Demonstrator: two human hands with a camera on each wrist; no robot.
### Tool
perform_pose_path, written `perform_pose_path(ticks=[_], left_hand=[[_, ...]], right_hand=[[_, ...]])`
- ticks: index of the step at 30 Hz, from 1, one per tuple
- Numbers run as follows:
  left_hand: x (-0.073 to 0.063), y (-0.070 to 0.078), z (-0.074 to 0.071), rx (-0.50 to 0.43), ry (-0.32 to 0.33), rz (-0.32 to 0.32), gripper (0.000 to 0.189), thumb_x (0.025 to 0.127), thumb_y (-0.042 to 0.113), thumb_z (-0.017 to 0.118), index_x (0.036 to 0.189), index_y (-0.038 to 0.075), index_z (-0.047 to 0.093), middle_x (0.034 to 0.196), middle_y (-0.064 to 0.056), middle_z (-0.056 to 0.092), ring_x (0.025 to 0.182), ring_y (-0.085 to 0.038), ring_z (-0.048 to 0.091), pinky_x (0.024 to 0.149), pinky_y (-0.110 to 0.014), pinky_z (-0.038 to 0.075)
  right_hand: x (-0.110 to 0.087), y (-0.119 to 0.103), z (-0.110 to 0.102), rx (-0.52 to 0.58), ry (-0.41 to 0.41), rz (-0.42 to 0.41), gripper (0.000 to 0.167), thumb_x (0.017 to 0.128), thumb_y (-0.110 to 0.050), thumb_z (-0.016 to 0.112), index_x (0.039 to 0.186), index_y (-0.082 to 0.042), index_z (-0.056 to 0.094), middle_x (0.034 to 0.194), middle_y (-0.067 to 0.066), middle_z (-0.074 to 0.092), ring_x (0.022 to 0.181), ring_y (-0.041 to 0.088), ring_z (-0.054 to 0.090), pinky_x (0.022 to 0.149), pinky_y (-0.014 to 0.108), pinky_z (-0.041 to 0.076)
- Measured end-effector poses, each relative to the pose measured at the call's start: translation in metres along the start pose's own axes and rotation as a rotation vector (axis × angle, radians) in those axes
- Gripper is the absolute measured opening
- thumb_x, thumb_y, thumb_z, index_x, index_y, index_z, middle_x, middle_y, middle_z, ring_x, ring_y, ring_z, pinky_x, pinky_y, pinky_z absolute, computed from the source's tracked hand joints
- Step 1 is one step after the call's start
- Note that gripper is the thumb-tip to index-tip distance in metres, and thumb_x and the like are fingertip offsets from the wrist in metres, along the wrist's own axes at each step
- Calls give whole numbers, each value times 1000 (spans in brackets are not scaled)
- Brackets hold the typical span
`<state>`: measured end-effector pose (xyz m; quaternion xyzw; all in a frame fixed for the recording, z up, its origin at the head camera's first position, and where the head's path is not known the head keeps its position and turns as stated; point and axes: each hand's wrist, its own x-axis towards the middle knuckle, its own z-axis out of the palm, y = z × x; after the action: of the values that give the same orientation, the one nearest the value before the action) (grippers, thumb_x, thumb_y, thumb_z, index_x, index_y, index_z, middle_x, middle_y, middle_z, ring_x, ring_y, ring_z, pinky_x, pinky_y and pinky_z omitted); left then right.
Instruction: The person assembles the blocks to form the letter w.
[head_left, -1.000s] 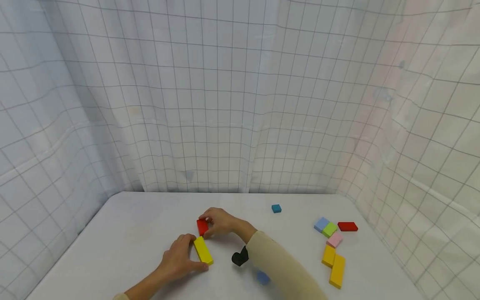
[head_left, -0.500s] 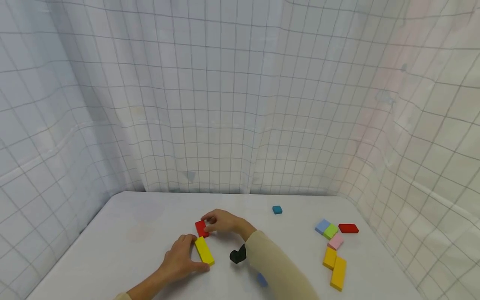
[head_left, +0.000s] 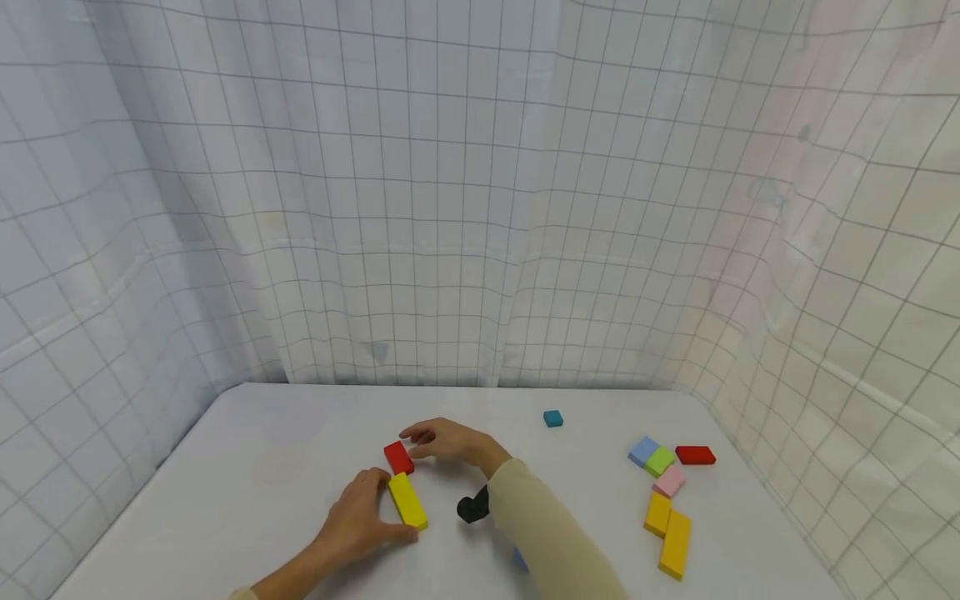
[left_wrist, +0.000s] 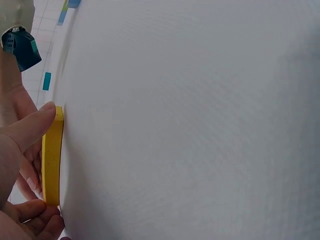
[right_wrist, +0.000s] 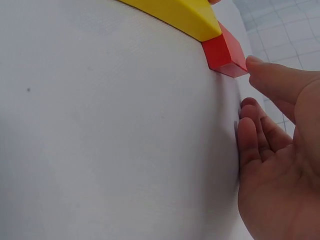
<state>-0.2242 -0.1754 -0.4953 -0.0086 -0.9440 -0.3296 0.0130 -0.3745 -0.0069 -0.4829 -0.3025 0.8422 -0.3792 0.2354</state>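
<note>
A yellow block (head_left: 407, 502) lies on the white table, and my left hand (head_left: 356, 518) pinches it lengthwise, thumb at its near end and fingers at its far end. The left wrist view shows the same grip on the yellow block (left_wrist: 52, 157). Just beyond that far end is a red block (head_left: 398, 457), one end meeting a corner of the yellow one in the right wrist view. My right hand (head_left: 444, 440) rests low at the red block's right side with fingers loosely extended. Its thumb tip (right_wrist: 253, 61) is right at the red block's edge (right_wrist: 225, 52).
On the right of the table lie blue, green (head_left: 660, 462) and pink (head_left: 669, 481) blocks, two orange-yellow blocks (head_left: 675, 544) and a dark red block (head_left: 695, 455). A small teal block (head_left: 553, 418) stands farther back. Gridded white curtains (head_left: 420, 250) enclose the table.
The red block has turned and shifted slightly left. My right hand has let go of it, its fingers now straighter and to its right. My left hand keeps holding the yellow block in place.
</note>
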Motion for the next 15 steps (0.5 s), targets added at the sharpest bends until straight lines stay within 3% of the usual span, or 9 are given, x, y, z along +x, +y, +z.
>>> perform_pose_path(ticks=[5, 15], left_hand=[[-1, 0, 0, -18, 4, -7, 89, 62, 37, 101, 127, -4, 56, 120, -14, 60, 109, -32, 56, 102, -59, 47], [0, 2, 0, -22, 3, -18, 88, 61, 37, 101, 126, -3, 57, 119, -13, 61, 107, -31, 57, 101, -59, 47]], right_hand=[[0, -2, 2, 20, 6, 11, 35, 96, -20, 75, 131, -25, 72, 122, -11, 65, 111, 11, 56, 105, 39, 46], [0, -4, 5, -1, 12, 11, 37, 95, -19, 77, 131, -23, 73, 123, -11, 65, 110, 11, 56, 103, 37, 46]])
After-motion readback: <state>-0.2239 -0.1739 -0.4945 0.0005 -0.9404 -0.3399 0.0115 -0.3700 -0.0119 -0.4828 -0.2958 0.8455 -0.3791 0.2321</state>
